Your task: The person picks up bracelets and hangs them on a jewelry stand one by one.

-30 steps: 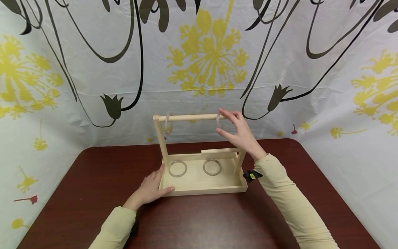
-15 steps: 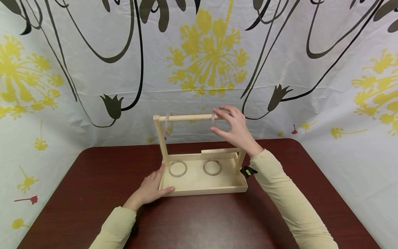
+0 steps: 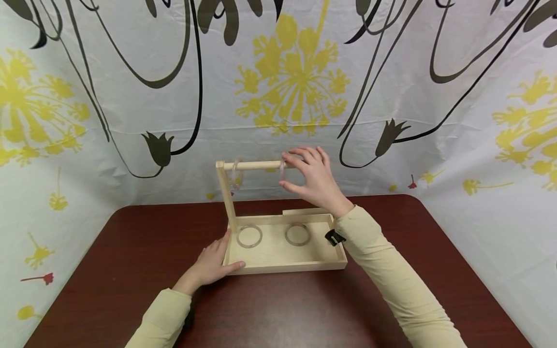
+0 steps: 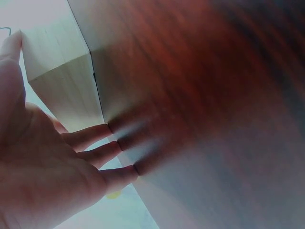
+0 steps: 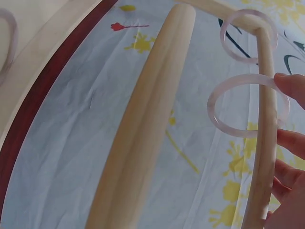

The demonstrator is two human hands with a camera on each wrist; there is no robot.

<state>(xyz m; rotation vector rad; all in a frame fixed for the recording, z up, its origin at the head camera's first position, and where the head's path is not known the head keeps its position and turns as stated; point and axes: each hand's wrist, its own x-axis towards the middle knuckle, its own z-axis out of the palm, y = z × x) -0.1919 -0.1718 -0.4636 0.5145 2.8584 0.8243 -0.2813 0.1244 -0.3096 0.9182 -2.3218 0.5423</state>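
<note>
A wooden bangle stand has a tray base (image 3: 287,267) and an upper rod (image 3: 261,165) on a left post (image 3: 226,193). My right hand (image 3: 317,181) pinches a pale translucent bangle (image 3: 282,171) between thumb and finger, and that bangle (image 5: 212,106) encircles the upper rod in the right wrist view. A second bangle (image 3: 235,174) hangs near the rod's left end. Two more, one on the left (image 3: 238,237) and one on the right (image 3: 286,235), lie flat in the tray. My left hand (image 3: 209,266) rests against the tray's left end, fingers extended, thumb over the front rim.
A lower rod (image 3: 304,211) juts leftward at the stand's back right, partly behind my right wrist. The stand is on a dark red-brown table (image 3: 270,309). A patterned white cloth (image 3: 209,111) hangs behind and at both sides.
My right hand has slid the pinched bangle leftward along the upper rod, towards the bangle at the left end. The left hand stays in place on the tray.
</note>
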